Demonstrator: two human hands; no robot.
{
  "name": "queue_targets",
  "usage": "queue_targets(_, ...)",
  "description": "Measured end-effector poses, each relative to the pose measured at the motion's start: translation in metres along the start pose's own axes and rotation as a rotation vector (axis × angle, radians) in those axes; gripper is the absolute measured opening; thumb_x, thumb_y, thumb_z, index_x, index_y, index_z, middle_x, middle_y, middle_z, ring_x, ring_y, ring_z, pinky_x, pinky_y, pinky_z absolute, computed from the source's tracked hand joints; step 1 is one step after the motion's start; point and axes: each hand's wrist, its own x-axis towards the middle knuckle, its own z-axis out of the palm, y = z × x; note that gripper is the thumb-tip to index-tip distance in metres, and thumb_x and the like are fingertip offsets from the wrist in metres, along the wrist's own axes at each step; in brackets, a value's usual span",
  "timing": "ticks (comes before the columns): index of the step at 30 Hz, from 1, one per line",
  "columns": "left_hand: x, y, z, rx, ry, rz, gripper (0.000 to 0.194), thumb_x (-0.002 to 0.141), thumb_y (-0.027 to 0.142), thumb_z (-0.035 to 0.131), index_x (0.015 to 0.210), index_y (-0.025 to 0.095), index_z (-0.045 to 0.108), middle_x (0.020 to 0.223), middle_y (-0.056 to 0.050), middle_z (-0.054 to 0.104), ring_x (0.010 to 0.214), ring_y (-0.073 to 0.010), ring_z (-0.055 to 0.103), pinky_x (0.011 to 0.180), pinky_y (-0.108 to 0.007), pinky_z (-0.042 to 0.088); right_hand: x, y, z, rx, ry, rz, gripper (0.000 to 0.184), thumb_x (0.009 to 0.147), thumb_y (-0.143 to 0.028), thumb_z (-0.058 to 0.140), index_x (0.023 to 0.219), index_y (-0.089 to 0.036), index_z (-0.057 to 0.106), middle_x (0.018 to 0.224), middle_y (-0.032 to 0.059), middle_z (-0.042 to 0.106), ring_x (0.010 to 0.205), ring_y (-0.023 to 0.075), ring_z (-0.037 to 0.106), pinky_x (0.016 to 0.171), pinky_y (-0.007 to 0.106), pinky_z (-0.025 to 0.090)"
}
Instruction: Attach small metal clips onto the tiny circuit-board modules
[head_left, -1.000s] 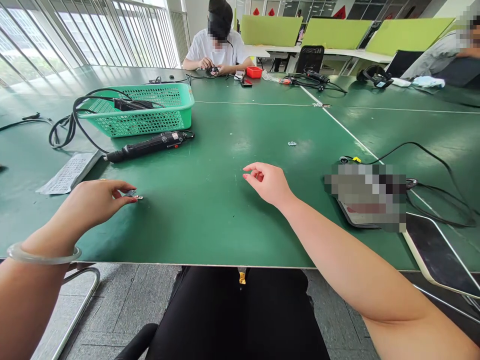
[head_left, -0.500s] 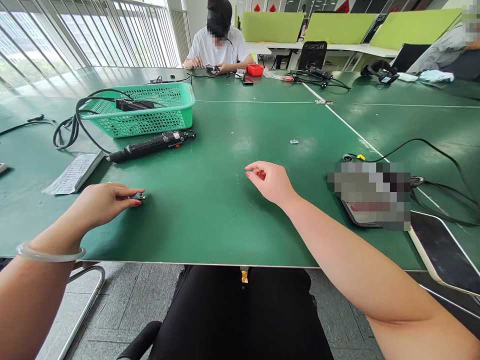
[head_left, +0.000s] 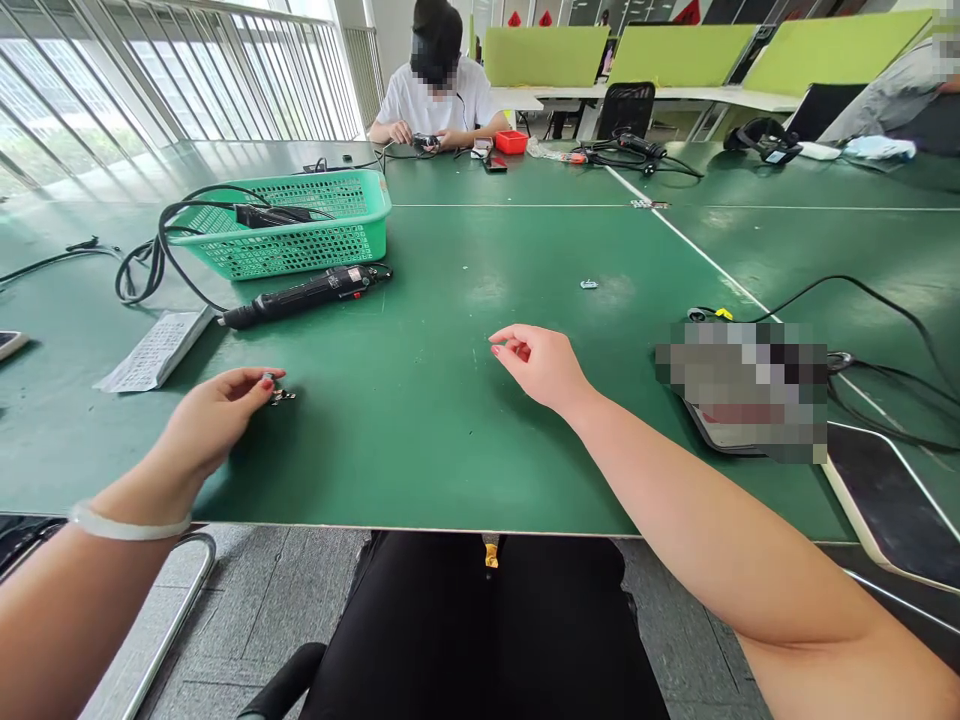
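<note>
My left hand (head_left: 217, 415) is at the left of the green table (head_left: 420, 430), thumb and fingers pinched together on a small silvery metal part (head_left: 283, 397). Part of that piece pokes out below the fingertips, and its exact kind is too small to make out. Out over the middle of the table, my right hand (head_left: 541, 368) rests with loosely curled fingers, a slight gap between thumb and forefinger, and nothing visible in it. Beyond the right hand lies a small pale-blue piece (head_left: 589, 285).
Behind my left hand are a black electric screwdriver (head_left: 307, 295), a white paper pad with writing (head_left: 157, 350) and a green basket (head_left: 300, 240) with cables. To the right lie a blurred-out device (head_left: 742, 390) and a phone (head_left: 896, 505). A person (head_left: 442, 100) sits opposite.
My left hand has shifted slightly right, its fingertips lifting and tilting, so more of the metal part shows beneath them. The right hand has stayed put.
</note>
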Motion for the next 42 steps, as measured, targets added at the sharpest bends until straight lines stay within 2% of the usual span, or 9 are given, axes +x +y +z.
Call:
queue_targets(5, -0.009, 0.022, 0.051, -0.01, -0.104, 0.159, 0.038, 0.079, 0.043, 0.055, 0.105, 0.019, 0.067, 0.096, -0.004, 0.07, 0.082, -0.0178, 0.056, 0.076, -0.028, 0.04, 0.0, -0.001, 0.001, 0.005, -0.009, -0.002, 0.025, 0.086, -0.035, 0.053, 0.096, -0.019, 0.069, 0.068, 0.0007, 0.063, 0.059, 0.0133, 0.051, 0.063, 0.029, 0.041)
queue_targets(9, -0.022, 0.071, 0.106, -0.2, -0.224, 0.249, 0.03, 0.083, 0.038, 0.052, 0.1, 0.018, 0.067, 0.104, -0.006, 0.07, 0.093, -0.0197, 0.06, 0.086, -0.032, 0.043, 0.0, -0.001, 0.001, -0.006, -0.002, -0.005, 0.026, 0.085, -0.035, 0.054, 0.097, -0.019, 0.07, 0.068, 0.0006, 0.064, 0.059, 0.0132, 0.052, 0.062, 0.029, 0.041)
queue_targets(13, -0.031, 0.124, 0.152, -0.53, -0.388, 0.18, 0.023, 0.088, 0.029, 0.051, 0.101, 0.017, 0.066, 0.112, -0.009, 0.068, 0.103, -0.0181, 0.059, 0.091, -0.031, 0.043, 0.002, 0.002, -0.002, -0.035, 0.019, -0.005, 0.024, 0.085, -0.031, 0.053, 0.097, -0.019, 0.07, 0.068, 0.0008, 0.066, 0.06, 0.0135, 0.053, 0.064, 0.029, 0.042)
queue_targets(15, -0.03, 0.141, 0.163, -0.692, -0.384, 0.142, 0.02, 0.09, 0.027, 0.051, 0.099, 0.016, 0.065, 0.117, -0.01, 0.066, 0.107, -0.016, 0.058, 0.094, -0.029, 0.041, 0.003, 0.005, -0.003, -0.054, 0.014, 0.011, 0.024, 0.085, -0.028, 0.053, 0.097, -0.019, 0.071, 0.074, 0.0016, 0.068, 0.062, 0.0138, 0.055, 0.066, 0.029, 0.043)
queue_targets(20, -0.02, 0.149, 0.166, -0.828, -0.352, 0.069, 0.018, 0.09, 0.026, 0.053, 0.096, 0.017, 0.068, 0.106, -0.006, 0.066, 0.092, -0.0121, 0.057, 0.084, -0.025, 0.041, 0.007, 0.011, -0.006, -0.16, -0.107, 0.068, 0.02, 0.083, -0.02, 0.056, 0.094, -0.02, 0.073, 0.084, 0.0037, 0.069, 0.068, 0.0139, 0.057, 0.067, 0.029, 0.045)
queue_targets(25, -0.016, 0.138, 0.163, -0.835, -0.471, 0.058, 0.019, 0.09, 0.022, 0.055, 0.101, 0.017, 0.07, 0.077, 0.0, 0.056, 0.069, -0.0084, 0.047, 0.069, -0.022, 0.038, 0.007, 0.013, -0.008, -0.201, -0.183, 0.1, 0.017, 0.08, -0.02, 0.061, 0.09, -0.022, 0.075, 0.087, 0.0041, 0.067, 0.071, 0.0137, 0.057, 0.067, 0.03, 0.045)
queue_targets(32, -0.015, 0.137, 0.165, -0.873, -0.575, -0.024, 0.019, 0.093, 0.017, 0.05, 0.099, 0.015, 0.067, 0.082, -0.002, 0.06, 0.065, -0.0064, 0.051, 0.07, -0.022, 0.042, 0.007, 0.014, -0.012, -0.168, -0.222, 0.099, 0.015, 0.08, -0.024, 0.06, 0.075, -0.024, 0.074, 0.078, 0.0003, 0.067, 0.066, 0.0126, 0.054, 0.064, 0.029, 0.041)
queue_targets(37, -0.015, 0.135, 0.164, -0.899, -0.599, -0.049, 0.018, 0.093, 0.016, 0.049, 0.095, 0.013, 0.067, 0.085, -0.005, 0.064, 0.068, -0.0075, 0.055, 0.077, -0.025, 0.047, 0.006, 0.011, -0.013, -0.161, -0.29, 0.095, 0.002, 0.072, -0.024, 0.07, 0.071, -0.024, 0.072, 0.071, -0.0016, 0.065, 0.064, 0.0126, 0.052, 0.059, 0.028, 0.038)
queue_targets(42, -0.016, 0.135, 0.164, -0.916, -0.62, -0.084, 0.019, 0.091, 0.011, 0.048, 0.094, 0.01, 0.067, 0.084, -0.007, 0.066, 0.069, -0.0088, 0.058, 0.08, -0.027, 0.049, 0.005, 0.009, -0.012, -0.064, -0.275, 0.138, 0.006, 0.073, -0.025, 0.069, 0.068, -0.024, 0.072, 0.069, -0.0017, 0.067, 0.065, 0.0137, 0.057, 0.064, 0.03, 0.043)
